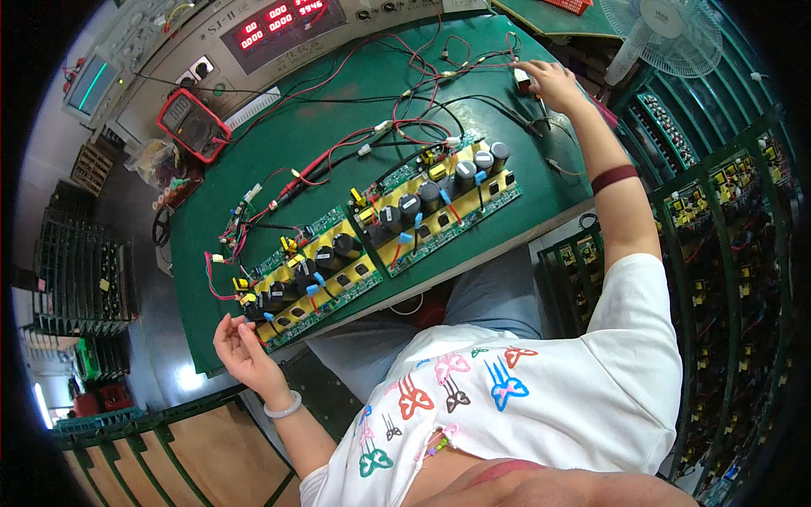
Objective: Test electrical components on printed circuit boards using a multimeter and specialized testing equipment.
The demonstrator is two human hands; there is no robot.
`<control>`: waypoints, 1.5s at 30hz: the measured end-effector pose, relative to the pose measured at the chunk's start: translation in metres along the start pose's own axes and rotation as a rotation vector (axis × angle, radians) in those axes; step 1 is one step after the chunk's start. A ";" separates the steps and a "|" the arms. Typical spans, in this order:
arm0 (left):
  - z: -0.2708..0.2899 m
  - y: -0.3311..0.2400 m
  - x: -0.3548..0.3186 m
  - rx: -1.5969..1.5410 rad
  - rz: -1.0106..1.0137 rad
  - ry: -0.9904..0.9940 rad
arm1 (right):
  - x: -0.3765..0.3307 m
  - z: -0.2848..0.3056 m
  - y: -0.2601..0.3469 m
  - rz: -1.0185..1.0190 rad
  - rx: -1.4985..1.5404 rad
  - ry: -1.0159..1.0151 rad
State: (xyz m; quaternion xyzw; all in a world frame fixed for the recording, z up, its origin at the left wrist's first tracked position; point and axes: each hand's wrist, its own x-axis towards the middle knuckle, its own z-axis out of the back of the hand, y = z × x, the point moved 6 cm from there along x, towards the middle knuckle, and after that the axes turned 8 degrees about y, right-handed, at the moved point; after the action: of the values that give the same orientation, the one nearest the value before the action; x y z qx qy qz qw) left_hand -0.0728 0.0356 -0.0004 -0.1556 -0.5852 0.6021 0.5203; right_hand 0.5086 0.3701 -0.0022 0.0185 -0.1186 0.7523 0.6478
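Two long circuit boards lie end to end on the green bench mat [329, 110]. The left board [325, 283] and the right board [439, 207] carry yellow plates, black cylindrical capacitors and blue-tipped leads. My left hand [245, 351] is at the near left end of the left board, its fingers loosely bent and the thumb apart; whether it touches the board's edge I cannot make out. At the far right of the mat, my right hand [553, 86] reaches over a small white-and-dark box [522, 80] with fingers stretched out. Part of this box is hidden beneath the fingers.
Red and black test leads [405, 93] tangle across the mat. Behind stand a red multimeter [193, 122] and a bench instrument with red digits [283, 34]. A white fan [667, 34] is at the far right. Racks of boards [743, 279] stand on my right, a wooden rack [203, 452] on my left.
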 end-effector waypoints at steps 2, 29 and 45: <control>-0.003 -0.005 -0.001 -0.004 0.016 0.006 | 0.009 -0.016 -0.009 0.029 0.047 0.098; -0.032 -0.032 -0.006 -0.020 0.009 0.187 | 0.044 -0.027 0.024 0.280 -0.434 0.247; -0.081 -0.047 -0.010 -0.066 -0.074 0.400 | -0.007 -0.024 0.035 0.129 0.112 0.417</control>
State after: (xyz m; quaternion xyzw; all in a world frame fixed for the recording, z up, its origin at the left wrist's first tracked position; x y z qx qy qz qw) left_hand 0.0167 0.0602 0.0144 -0.2675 -0.4949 0.5202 0.6425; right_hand 0.4786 0.3637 -0.0323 -0.1094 0.0589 0.7850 0.6070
